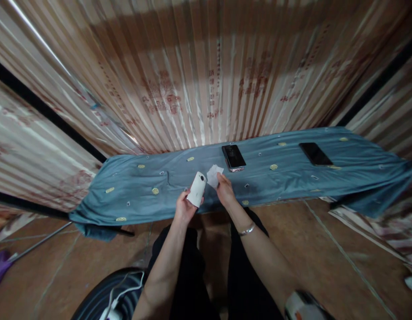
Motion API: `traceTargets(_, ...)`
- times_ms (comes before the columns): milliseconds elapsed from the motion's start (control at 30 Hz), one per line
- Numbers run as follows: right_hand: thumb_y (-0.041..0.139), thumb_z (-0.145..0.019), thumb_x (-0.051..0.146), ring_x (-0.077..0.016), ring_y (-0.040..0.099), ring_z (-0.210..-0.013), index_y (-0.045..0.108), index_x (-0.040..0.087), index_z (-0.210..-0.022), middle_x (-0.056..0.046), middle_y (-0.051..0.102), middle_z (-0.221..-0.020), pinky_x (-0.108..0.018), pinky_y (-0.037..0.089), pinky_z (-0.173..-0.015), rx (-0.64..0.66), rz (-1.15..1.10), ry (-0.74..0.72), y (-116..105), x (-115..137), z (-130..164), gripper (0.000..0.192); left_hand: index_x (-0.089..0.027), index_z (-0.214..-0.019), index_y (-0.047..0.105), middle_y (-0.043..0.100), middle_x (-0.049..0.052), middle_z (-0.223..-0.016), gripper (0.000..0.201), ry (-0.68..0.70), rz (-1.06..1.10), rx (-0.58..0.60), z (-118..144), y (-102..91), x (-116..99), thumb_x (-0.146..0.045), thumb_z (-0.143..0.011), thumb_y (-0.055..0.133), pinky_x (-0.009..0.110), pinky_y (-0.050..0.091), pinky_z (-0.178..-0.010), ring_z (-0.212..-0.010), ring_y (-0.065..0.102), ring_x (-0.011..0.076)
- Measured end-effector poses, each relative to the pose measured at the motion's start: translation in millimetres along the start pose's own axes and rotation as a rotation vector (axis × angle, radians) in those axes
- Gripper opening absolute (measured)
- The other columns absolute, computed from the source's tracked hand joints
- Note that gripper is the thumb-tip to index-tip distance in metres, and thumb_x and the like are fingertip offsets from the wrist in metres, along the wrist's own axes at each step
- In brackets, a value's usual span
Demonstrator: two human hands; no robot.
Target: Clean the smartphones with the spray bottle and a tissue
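Note:
In my left hand [184,207] is a white smartphone [197,190], its back with a dark round camera facing up. My fingers wrap its lower end, and it is tilted over the cloth. My right hand [225,190] pinches a crumpled white tissue [214,176] just right of the phone, with a small gap between the two. Beyond my right hand lies a small stack of phones [234,156], a black screen on top. Farther right, a single black phone [315,154] lies flat on the cloth.
A blue cloth [172,178] with yellow patches covers the long narrow table. Patterned curtains [199,89] hang behind it, and dark poles [52,109] stand at both sides. Below left are a black round object [102,291] with white cables and a purple item [1,266] on the floor.

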State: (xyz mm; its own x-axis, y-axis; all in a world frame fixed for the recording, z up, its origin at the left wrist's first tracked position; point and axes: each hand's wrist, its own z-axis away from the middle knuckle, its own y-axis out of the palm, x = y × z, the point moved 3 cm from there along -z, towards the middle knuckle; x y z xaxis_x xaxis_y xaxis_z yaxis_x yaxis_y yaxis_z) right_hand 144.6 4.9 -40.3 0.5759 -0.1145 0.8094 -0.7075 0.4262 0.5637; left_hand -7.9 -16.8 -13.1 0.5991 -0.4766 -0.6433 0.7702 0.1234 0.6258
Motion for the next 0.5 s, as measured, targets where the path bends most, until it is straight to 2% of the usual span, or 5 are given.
traceTargets(133,0.056,-0.085,0.046,-0.0234,0.063,-0.113,0.068,0.024,-0.092,-0.001,0.074,-0.099,-0.042,0.044,-0.108,-0.002,0.260,-0.140,0.2,6.2,-0.8,0.026,-0.019,-0.101,0.064,0.073,0.009,-0.093,0.037,-0.023,0.021,0.046,5.6,0.1,10.0,-0.021,-0.065,0.055,0.045,0.058,-0.073,-0.090,0.071,0.0296)
traceTargets(233,0.052,-0.090,0.044,-0.0253,0.055,-0.127,0.069,0.026,-0.105,-0.004,0.070,-0.119,-0.043,0.036,-0.115,0.136,0.571,-0.308,9.2,9.4,5.5,0.029,-0.017,-0.098,0.064,0.072,0.008,-0.089,0.036,-0.036,0.033,0.040,5.9,1.4,15.3,-0.020,-0.063,0.054,0.045,0.057,-0.075,-0.087,0.070,0.0289)
traceTargets(333,0.045,-0.094,0.038,-0.0251,0.042,-0.140,0.062,0.023,-0.126,-0.008,0.056,-0.143,-0.045,0.025,-0.122,0.266,0.876,-0.496,20.7,4.3,14.0,0.040,-0.017,-0.095,0.066,0.071,0.005,-0.081,0.035,-0.013,0.035,0.018,2.8,1.4,19.0,-0.019,-0.062,0.054,0.039,0.055,-0.074,-0.073,0.066,0.0224)
traceTargets(400,0.041,-0.096,0.036,-0.0246,0.035,-0.145,0.059,0.021,-0.133,-0.009,0.050,-0.149,-0.047,0.021,-0.124,0.298,0.975,-0.569,25.3,-2.0,18.1,0.044,-0.017,-0.093,0.067,0.071,0.004,-0.081,0.036,0.031,0.036,0.016,0.6,0.2,19.4,-0.019,-0.060,0.053,0.033,0.053,-0.072,-0.067,0.063,0.0179)
traceTargets(500,0.036,-0.098,0.035,-0.0224,0.029,-0.148,0.054,0.023,-0.139,-0.007,0.044,-0.154,-0.048,0.019,-0.124,0.336,1.037,-0.631,28.5,-10.0,22.9,0.046,-0.016,-0.092,0.069,0.072,0.003,-0.084,0.035,0.092,0.037,0.020,-0.6,-2.7,17.6,-0.019,-0.060,0.054,0.029,0.049,-0.072,-0.072,0.063,0.0164)
